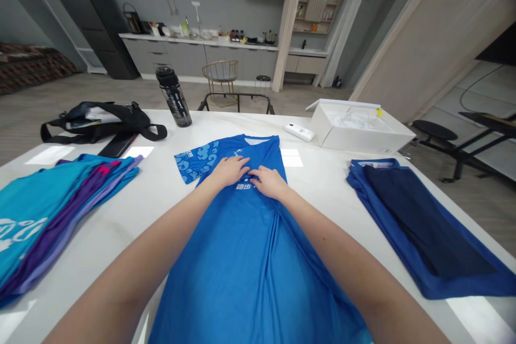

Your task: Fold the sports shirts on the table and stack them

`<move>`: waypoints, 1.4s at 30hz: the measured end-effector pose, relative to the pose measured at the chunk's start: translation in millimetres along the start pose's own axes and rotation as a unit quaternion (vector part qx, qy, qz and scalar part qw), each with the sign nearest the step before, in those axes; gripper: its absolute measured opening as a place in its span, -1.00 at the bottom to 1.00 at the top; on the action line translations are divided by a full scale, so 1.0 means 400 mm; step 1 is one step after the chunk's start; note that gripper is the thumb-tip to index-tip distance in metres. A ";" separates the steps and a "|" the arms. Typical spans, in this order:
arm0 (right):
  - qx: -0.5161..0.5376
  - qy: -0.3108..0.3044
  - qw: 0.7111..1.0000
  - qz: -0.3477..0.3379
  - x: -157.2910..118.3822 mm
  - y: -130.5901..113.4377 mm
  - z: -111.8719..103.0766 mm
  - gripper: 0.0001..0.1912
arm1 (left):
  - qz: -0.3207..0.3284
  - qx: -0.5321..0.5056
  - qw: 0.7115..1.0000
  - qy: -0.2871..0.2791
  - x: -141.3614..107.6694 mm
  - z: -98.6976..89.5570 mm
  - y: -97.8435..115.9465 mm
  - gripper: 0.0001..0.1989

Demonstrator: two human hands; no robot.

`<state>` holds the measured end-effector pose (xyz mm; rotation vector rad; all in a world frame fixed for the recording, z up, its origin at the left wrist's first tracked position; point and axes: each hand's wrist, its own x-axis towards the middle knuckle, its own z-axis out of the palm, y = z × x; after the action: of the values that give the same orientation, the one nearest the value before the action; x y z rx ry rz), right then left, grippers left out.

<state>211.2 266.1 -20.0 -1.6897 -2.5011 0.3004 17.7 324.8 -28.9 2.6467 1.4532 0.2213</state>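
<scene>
A blue T-shirt [237,247] lies spread on the white table, its collar at the far end and its lower part running toward me. Its left sleeve in view is laid out flat, with a light wave pattern. Creases run down the right half, and the right sleeve is not visible. My left hand [231,170] rests on the chest with its fingers extended. Close beside it, my right hand [268,181] touches the fabric next to the white print, fingers spread and pointing toward the left hand. Neither hand holds anything.
Stacked shirts [48,209] lie at the left, folded dark-blue garments [427,220] at the right. Along the back stand a black bag [100,121], a phone [117,144], a water bottle [174,98], a white handheld device [299,131] and an open white box [355,134].
</scene>
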 end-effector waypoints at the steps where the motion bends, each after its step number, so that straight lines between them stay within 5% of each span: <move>1: 0.002 0.010 1.000 0.007 -0.006 0.003 -0.001 -0.63 | -0.008 0.005 1.000 -0.003 0.002 0.010 0.010 -0.56; 6: 0.001 0.057 0.997 0.051 -0.077 0.040 -0.012 -0.71 | 0.050 -0.010 0.996 0.069 -0.024 0.016 0.063 -0.67; 10: -0.003 0.052 0.996 0.069 -0.185 0.044 -0.014 -0.75 | 0.153 -0.025 0.987 0.051 -0.074 0.020 0.139 -0.70; 16: -0.008 0.062 0.993 0.097 -0.392 0.002 -0.007 -0.66 | 0.203 -0.015 0.978 0.045 -0.175 0.050 0.256 -0.71; 22: -0.037 0.051 0.989 0.137 -0.553 -0.067 0.005 -0.80 | 0.212 -0.006 0.976 0.041 -0.281 0.041 0.373 -0.72; 29: -0.103 0.063 0.972 0.201 -0.634 -0.115 0.022 -0.77 | 0.229 0.008 0.973 0.026 -0.358 0.042 0.476 -0.75; 37: -0.130 0.072 0.972 0.179 -0.687 -0.108 0.011 -0.78 | 0.227 0.036 0.973 0.032 -0.352 0.061 0.560 -0.81; 42: -0.136 0.113 0.961 0.212 -0.749 -0.108 -0.003 -0.85 | 0.192 -0.036 0.980 0.046 -0.364 0.047 0.580 -0.78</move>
<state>284.6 -27.0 -2.9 -2.2184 -2.0737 -0.2088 136.0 77.4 -18.5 2.8658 0.9200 0.4261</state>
